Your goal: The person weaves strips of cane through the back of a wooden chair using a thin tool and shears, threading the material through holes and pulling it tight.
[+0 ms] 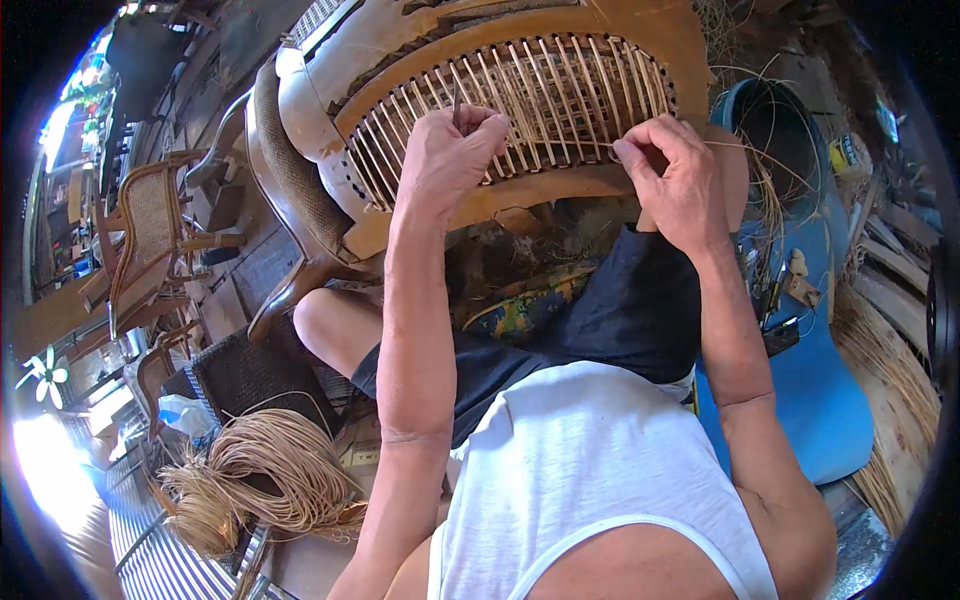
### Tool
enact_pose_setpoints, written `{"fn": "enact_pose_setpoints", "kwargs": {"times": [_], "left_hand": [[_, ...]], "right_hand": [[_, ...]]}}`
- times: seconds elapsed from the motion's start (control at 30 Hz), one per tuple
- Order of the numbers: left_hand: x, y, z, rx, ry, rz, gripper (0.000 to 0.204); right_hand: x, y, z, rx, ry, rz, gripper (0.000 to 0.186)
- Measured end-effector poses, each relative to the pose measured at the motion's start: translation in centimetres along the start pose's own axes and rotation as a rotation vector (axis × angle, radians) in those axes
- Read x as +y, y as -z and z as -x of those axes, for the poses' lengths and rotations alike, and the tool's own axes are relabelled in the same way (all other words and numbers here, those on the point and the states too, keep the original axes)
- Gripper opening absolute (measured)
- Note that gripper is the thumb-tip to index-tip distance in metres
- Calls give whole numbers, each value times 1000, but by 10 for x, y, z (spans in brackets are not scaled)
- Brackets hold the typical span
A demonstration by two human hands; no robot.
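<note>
A wooden chair frame (pixel 560 190) lies across my lap, its oval opening laced with parallel cane strands (pixel 560 85) over a woven layer beneath. My left hand (pixel 445 165) is closed over the left middle of the lacing. A slim dark tool (pixel 457 98) sticks up from its fingers; its other end is hidden. At the opening's lower right edge, my right hand (pixel 680 180) pinches a thin cane strand (pixel 745 146), which trails off to the right. Small holes run along the frame's rim beside the strands.
A coil of cane (pixel 275 460) lies at the lower left, near a caned chair (pixel 150 230). To the right stand a blue-green bucket (pixel 770 130) with loose strands and a blue plastic sheet (pixel 810 400). Small hand tools (pixel 775 290) lie beside my right forearm.
</note>
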State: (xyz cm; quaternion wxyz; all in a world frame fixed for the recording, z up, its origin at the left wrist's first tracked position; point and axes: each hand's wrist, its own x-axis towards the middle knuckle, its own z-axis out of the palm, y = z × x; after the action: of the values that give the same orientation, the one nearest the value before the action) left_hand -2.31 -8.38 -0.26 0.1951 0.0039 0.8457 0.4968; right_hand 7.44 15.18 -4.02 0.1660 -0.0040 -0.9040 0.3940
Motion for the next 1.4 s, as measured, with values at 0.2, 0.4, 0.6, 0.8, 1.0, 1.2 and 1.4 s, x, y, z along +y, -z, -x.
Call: {"fn": "enact_pose_setpoints", "kwargs": {"times": [0.2,0.4,0.6,0.8,1.0,1.2,1.4], "left_hand": [[2,-12,-1,112,-33,-195,27],[-1,-19,-3,200,-120,-364,25],[-5,-6,-6,95,-47,-171,28],[-8,5,-8,-17,5,16,26],[-7,7,-7,-31,18,-5,27],[0,6,-1,2,-10,3,27],[3,3,2,104,-33,-220,29]], "right_hand": [[3,8,1,-33,-82,-50,10],[4,4,1,-24,-83,2,11],[5,1,2,10,-65,-54,10],[2,5,2,-7,-95,-39,9],[3,1,2,-5,-102,-43,12],[3,-6,-2,55,59,57,21],[-5,2,-4,-42,-85,-26,19]]}}
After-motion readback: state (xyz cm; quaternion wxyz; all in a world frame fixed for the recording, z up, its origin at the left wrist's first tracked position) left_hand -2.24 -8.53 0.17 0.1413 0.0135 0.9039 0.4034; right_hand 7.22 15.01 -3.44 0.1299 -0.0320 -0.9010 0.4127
